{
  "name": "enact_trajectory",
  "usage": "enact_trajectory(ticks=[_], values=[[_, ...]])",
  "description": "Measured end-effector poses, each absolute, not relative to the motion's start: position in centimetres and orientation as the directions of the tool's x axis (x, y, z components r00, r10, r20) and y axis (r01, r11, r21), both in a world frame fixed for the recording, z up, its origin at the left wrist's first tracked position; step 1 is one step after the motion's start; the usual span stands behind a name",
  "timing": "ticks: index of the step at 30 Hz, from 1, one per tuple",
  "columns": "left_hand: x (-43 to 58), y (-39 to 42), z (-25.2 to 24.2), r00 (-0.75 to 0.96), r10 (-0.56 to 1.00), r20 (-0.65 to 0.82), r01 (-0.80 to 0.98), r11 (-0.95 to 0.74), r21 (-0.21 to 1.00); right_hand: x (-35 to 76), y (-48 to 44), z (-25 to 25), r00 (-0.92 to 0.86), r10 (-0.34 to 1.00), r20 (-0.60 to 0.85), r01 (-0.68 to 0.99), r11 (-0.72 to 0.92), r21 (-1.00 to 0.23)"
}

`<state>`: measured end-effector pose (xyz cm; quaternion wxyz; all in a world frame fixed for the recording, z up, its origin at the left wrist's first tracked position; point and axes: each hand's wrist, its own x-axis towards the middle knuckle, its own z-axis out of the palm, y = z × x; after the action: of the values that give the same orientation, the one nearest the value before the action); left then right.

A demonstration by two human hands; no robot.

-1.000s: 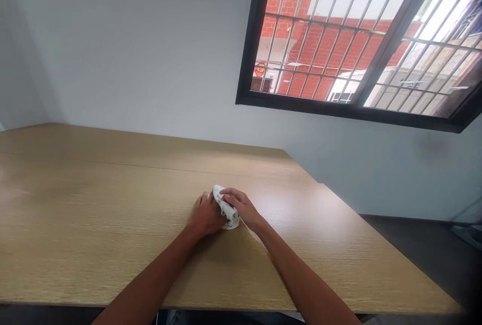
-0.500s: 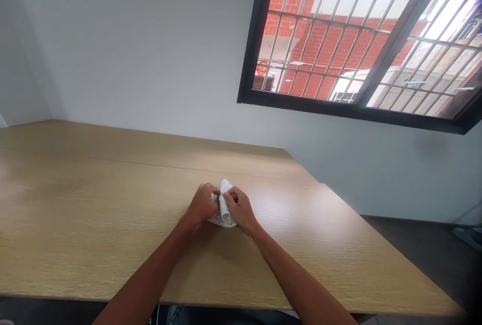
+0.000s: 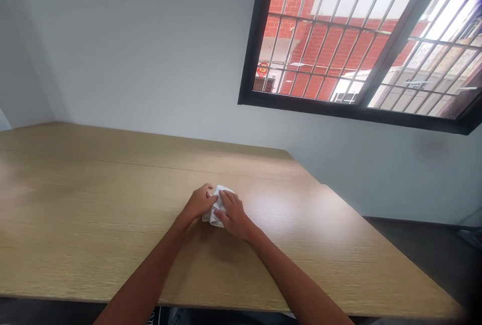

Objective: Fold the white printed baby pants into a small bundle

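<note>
A small white cloth (image 3: pixel 219 221), folded into a compact bundle, lies on the wooden table between my two hands. On its left side is my left hand (image 3: pixel 196 203), its thumb reaching onto the cloth and its fingers curved apart from the thumb. My right hand (image 3: pixel 234 215) rests flat over the cloth's right part, fingers stretched out and thumb spread to the left. Part of the cloth is hidden beneath my hands.
The light wood table (image 3: pixel 94 219) spans the view, with a seam running along its far part. Its right edge slants toward me. Behind it stands a pale wall (image 3: pixel 150 53) with a dark-framed, barred window (image 3: pixel 301 105) at the upper right.
My right hand has gone from pinching a raised, rolled part of the cloth to lying flat on it. The cloth now lies lower and flatter. My left hand has loosened and shifted slightly left.
</note>
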<state>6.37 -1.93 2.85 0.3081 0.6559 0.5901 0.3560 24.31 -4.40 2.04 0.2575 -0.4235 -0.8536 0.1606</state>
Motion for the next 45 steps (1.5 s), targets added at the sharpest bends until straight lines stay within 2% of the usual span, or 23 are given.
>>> enact_trajectory(ticks=[3,7,12,15,18,21,23,26,28,33,39,45], values=[[6.3,-2.4,3.1,0.079,0.991,0.107,0.572,-0.133,0.809,24.1,-4.9,2.3,-0.529,0.818,0.225,0.717,0.573,-0.396],[6.4,-2.3,3.1,0.098,0.987,0.124,0.589,-0.158,0.793,23.9,-5.4,2.8,-0.587,0.786,0.196,0.717,0.616,-0.325],[8.1,-2.0,1.8,0.134,0.949,0.284,0.758,-0.283,0.588,23.9,-5.3,2.6,-0.632,0.743,0.220,0.676,0.668,-0.311],[9.1,-2.1,1.0,0.159,0.949,0.273,0.825,-0.279,0.491,24.1,-4.9,2.5,-0.629,0.741,0.235,0.639,0.666,-0.386],[9.2,-2.5,0.7,0.161,0.971,0.179,0.865,-0.226,0.448,24.6,-4.4,3.2,-0.645,0.727,0.236,0.516,0.642,-0.567],[9.1,-3.0,0.9,0.112,0.991,0.079,0.896,-0.135,0.423,25.6,-4.0,4.1,-0.622,0.766,0.161,0.381,0.475,-0.793],[9.1,-3.3,1.1,0.092,0.994,0.055,0.910,-0.107,0.401,26.1,-3.7,4.2,-0.514,0.849,0.124,0.392,0.361,-0.846],[9.1,-3.5,1.2,0.091,0.995,0.043,0.915,-0.101,0.391,26.2,-3.4,3.5,-0.362,0.918,0.162,0.536,0.348,-0.770],[9.1,-3.4,1.2,0.099,0.995,0.031,0.915,-0.103,0.391,25.9,-3.3,2.8,-0.378,0.912,0.162,0.636,0.383,-0.670],[9.1,-3.1,0.9,0.118,0.993,0.014,0.917,-0.114,0.381,25.2,-4.0,2.9,-0.454,0.891,-0.007,0.781,0.395,-0.484],[9.3,-3.1,0.8,0.083,0.996,0.025,0.919,-0.086,0.385,25.6,-4.3,3.9,-0.533,0.842,-0.086,0.789,0.457,-0.411],[9.0,-3.1,1.0,0.095,0.995,0.030,0.920,-0.099,0.379,27.1,-2.9,3.8,-0.633,0.764,-0.126,0.728,0.532,-0.433]])
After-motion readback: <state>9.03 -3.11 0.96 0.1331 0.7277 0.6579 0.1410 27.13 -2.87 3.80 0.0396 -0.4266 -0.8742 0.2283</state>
